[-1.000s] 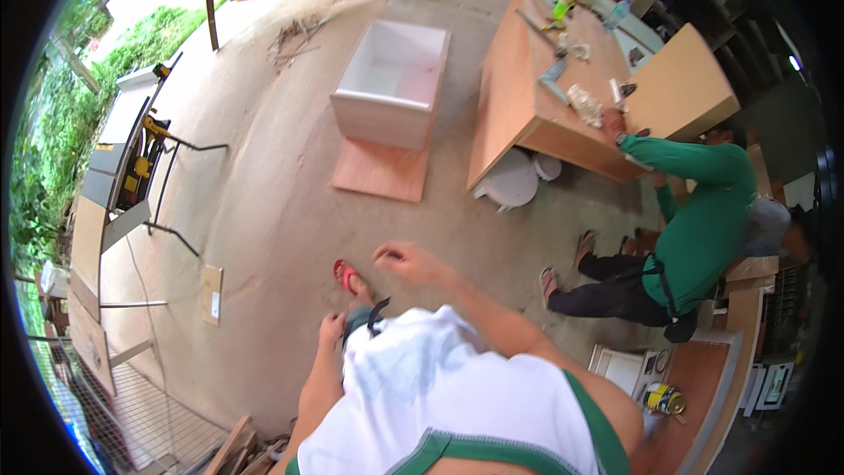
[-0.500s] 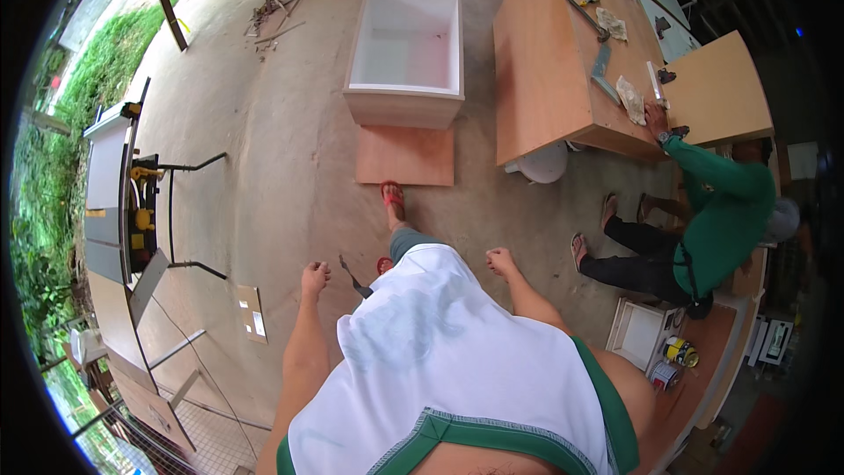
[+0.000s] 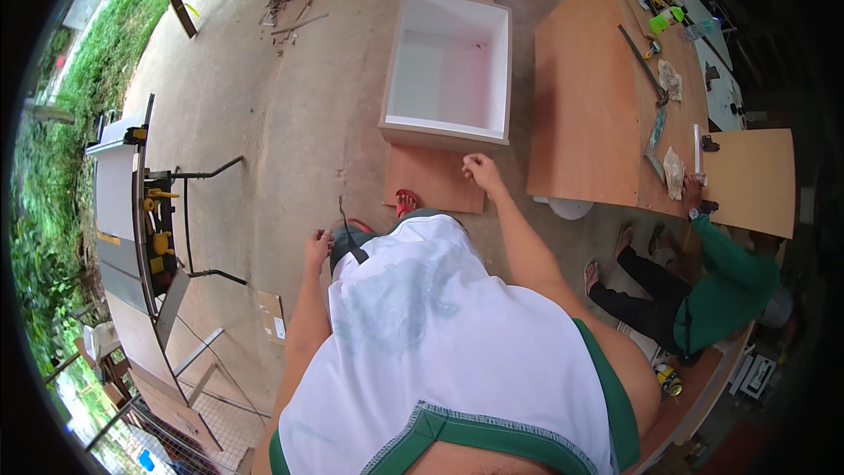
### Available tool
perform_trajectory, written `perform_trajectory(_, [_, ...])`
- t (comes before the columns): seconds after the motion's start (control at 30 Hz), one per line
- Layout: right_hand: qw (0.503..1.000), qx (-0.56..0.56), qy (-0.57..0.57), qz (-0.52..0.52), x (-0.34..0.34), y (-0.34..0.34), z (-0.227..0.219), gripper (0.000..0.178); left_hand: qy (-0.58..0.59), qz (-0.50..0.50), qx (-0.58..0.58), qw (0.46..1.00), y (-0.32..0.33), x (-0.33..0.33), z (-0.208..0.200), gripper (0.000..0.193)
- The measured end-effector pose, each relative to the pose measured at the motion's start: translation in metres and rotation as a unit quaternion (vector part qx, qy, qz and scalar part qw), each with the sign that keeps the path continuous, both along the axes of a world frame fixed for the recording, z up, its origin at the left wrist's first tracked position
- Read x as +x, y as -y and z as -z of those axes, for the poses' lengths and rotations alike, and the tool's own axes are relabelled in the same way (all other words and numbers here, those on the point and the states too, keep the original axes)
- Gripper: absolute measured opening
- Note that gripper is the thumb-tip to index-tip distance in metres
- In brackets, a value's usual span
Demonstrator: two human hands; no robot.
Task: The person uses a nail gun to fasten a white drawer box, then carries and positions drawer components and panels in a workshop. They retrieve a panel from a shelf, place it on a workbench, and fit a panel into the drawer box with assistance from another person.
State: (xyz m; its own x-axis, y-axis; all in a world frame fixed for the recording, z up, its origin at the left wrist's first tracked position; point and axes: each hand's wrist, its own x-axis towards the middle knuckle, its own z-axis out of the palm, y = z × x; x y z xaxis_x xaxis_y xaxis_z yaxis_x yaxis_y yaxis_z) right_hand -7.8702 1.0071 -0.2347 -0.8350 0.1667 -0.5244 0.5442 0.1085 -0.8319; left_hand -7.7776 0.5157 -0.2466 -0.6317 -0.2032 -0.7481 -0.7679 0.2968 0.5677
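Observation:
My right hand [image 3: 480, 171] reaches forward with its fingers loosely curled and nothing seen in them. It is over the near edge of an open box [image 3: 447, 135], which has white inner walls and a wood-coloured outside; I cannot tell whether they touch. The box stands on a reddish wooden panel [image 3: 435, 178] lying on the floor. Beside my left hip, my left hand [image 3: 318, 248] hangs with fingers curled, holding nothing that I can see. Close to it, a thin dark strip [image 3: 353, 242] sticks out at my waist.
At right stands a large wooden cabinet [image 3: 580, 97] with a clamp [image 3: 646, 70] and a green bottle [image 3: 666, 19] on top. A co-worker in a green shirt [image 3: 725, 286] touches its corner. A table saw [image 3: 127, 211] is at left. Wood scraps [image 3: 290, 4] lie far off.
I have come closer to the box. My right hand has moved forward to its near edge, and my left hand stays low by my hip.

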Motion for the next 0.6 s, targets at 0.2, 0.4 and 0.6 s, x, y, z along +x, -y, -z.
perform_trajectory(0.2, [0.994,-0.005,-0.007,0.105,-0.086,-0.001,-0.004,0.021,0.035,0.055,0.013,0.998,0.025,-0.112,-0.004,0.032])
perform_trajectory(0.4, [0.981,0.028,0.094,0.166,-0.066,0.057,0.074,0.019,0.063,0.113,0.002,0.992,0.079,-0.225,0.021,0.035])
perform_trajectory(0.6, [0.956,0.024,0.260,0.135,-0.045,0.168,0.102,0.023,0.071,0.161,-0.013,0.984,0.154,-0.362,0.004,0.034])
